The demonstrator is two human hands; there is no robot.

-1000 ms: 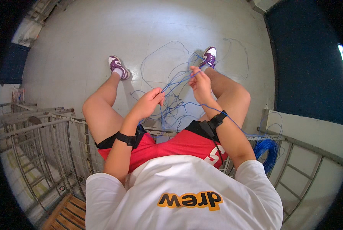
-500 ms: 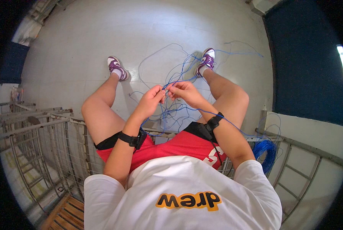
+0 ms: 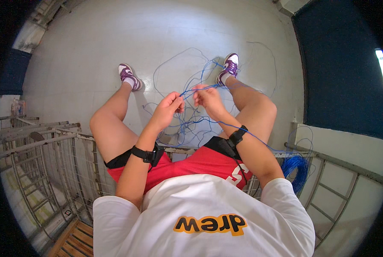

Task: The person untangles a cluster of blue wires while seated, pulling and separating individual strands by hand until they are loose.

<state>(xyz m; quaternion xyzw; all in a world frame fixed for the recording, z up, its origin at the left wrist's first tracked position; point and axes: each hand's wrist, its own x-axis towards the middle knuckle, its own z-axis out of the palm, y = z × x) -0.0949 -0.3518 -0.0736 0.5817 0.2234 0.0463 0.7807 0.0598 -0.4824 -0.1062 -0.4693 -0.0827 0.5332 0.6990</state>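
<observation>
Between my spread knees both hands work on a tangle of thin blue wire [image 3: 189,124]. My left hand [image 3: 169,109] pinches a few strands between thumb and forefinger. Close beside it on the right, my right hand [image 3: 208,102] has its fingers curled at the strands, its fingertips slightly blurred. Strands run from the hands past my right shoe and hang in loose loops. Another strand passes over my right forearm toward a coil of blue wire [image 3: 296,171] at my right side.
Beneath me is a metal frame with wire mesh [image 3: 85,162]. Metal racks [image 3: 33,171] stand at the left, with a wooden slatted board [image 3: 75,240] below. My shoes [image 3: 129,76] rest on the pale floor [image 3: 93,43]. A dark blue panel [image 3: 337,77] is at the right.
My right hand has moved slightly right, away from my left hand, widening the gap between them. The loose strand beyond my right shoe has swung nearer to my right leg.
</observation>
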